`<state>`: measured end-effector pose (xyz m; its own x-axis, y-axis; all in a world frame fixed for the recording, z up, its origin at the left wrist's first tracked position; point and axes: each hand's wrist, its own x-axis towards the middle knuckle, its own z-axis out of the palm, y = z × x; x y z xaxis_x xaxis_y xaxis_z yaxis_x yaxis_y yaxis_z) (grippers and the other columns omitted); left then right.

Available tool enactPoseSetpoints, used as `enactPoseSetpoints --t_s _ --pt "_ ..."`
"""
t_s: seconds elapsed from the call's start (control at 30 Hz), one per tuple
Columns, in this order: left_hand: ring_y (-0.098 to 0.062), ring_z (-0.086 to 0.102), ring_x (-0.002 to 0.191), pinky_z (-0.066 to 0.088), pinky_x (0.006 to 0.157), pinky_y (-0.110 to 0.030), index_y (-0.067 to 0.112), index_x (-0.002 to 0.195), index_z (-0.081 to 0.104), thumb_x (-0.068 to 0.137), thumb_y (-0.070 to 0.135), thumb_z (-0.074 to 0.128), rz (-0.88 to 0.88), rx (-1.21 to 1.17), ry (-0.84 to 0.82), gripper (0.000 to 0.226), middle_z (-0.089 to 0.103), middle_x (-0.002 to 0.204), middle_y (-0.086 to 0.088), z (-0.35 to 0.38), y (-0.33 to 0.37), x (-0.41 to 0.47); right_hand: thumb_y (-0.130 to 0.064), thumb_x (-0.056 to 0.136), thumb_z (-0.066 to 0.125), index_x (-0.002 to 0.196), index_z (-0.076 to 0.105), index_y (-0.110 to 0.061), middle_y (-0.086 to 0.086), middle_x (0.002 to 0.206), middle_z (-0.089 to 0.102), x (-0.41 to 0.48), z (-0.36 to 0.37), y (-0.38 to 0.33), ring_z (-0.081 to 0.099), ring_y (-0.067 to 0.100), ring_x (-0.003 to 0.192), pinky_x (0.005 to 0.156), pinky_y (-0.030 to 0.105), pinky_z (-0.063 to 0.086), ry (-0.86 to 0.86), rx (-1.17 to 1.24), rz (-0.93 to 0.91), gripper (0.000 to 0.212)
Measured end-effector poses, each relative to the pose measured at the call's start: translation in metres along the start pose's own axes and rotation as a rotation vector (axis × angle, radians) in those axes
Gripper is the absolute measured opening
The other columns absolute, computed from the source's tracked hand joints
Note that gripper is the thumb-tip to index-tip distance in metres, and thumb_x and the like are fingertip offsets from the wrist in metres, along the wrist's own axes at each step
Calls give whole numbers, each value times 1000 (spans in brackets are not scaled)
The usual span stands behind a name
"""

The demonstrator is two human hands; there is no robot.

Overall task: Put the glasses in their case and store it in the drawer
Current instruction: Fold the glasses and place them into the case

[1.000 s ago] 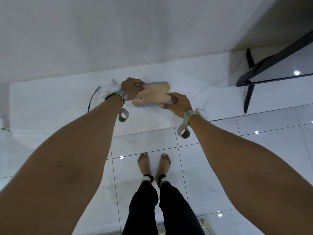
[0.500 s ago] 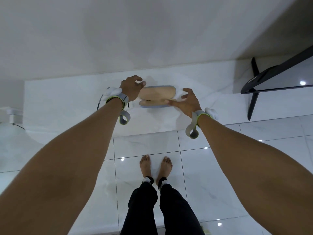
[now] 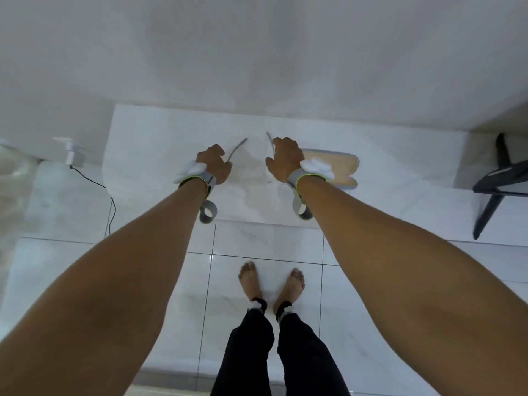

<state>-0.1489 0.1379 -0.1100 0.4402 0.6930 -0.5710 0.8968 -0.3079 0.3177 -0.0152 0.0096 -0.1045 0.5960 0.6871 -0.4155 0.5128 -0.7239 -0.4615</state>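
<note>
The glasses are thin and grey; their two arms [image 3: 236,150] stick up from between my hands over the white marble ledge [image 3: 405,155]. My left hand [image 3: 215,164] is closed around the left arm and my right hand [image 3: 285,160] around the right arm. The lenses are hard to make out between the hands. The glasses case [image 3: 341,168] lies open on the ledge just right of my right wrist, tan inside with a grey-blue rim, partly hidden by the wrist. No drawer is in view.
A black stand with a slanted leg [image 3: 487,207] is at the right end of the ledge. A white plug with a black cable [image 3: 75,153] sits at the left. My bare feet [image 3: 271,281] stand on the white tiled floor below.
Both hands have let go of the case and shifted left onto the glasses. The case now lies open to the right of my right hand.
</note>
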Motion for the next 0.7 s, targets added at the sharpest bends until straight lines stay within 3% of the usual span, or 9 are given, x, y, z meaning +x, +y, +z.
enactPoseSetpoints --t_s 0.1,0.17,0.33,0.43,0.57,0.63,0.7 --pt "-32 75 75 64 64 -47 23 112 64 87 25 64 -26 -151 -16 26 72 102 -15 3 -9 4 -18 95 53 127 46 -2 18 135 47 0 21 1 51 34 125 101 36 41 -31 -101 91 37" --pt "-31 75 63 63 53 -48 21 101 68 85 19 63 -13 -206 -44 17 74 88 -16 2 -14 7 -13 95 53 125 48 -2 18 134 51 0 30 0 53 32 124 99 34 43 -38 -111 146 33" --pt "-30 76 64 64 58 -47 21 102 71 87 16 62 45 -175 -116 18 76 82 -17 -6 -15 4 -6 92 59 126 57 -3 18 132 57 7 26 -3 58 31 122 102 33 48 -13 60 322 34" --pt "-28 76 69 64 62 -44 26 99 75 90 16 63 110 -110 -194 17 77 89 -14 -9 -14 5 -3 82 69 113 66 -6 17 116 70 10 26 -5 66 31 110 96 39 53 19 221 361 31" --pt "-26 71 83 62 79 -36 18 109 76 85 -2 64 232 55 -294 33 75 110 -10 -9 -10 5 -6 78 71 105 69 -13 14 108 72 8 30 -4 67 31 104 92 40 55 57 304 371 28" --pt "-29 73 89 59 73 -29 16 113 75 90 5 61 240 32 -317 28 74 112 -7 -10 -8 3 -7 81 69 106 70 -15 14 110 71 5 29 -1 67 29 104 92 34 55 65 301 377 26" --pt "-24 73 86 50 64 -19 24 111 75 87 30 70 245 10 -328 25 75 102 -3 -12 -8 2 -12 85 68 108 71 -17 11 113 70 2 29 2 66 27 107 93 32 54 64 291 378 24"
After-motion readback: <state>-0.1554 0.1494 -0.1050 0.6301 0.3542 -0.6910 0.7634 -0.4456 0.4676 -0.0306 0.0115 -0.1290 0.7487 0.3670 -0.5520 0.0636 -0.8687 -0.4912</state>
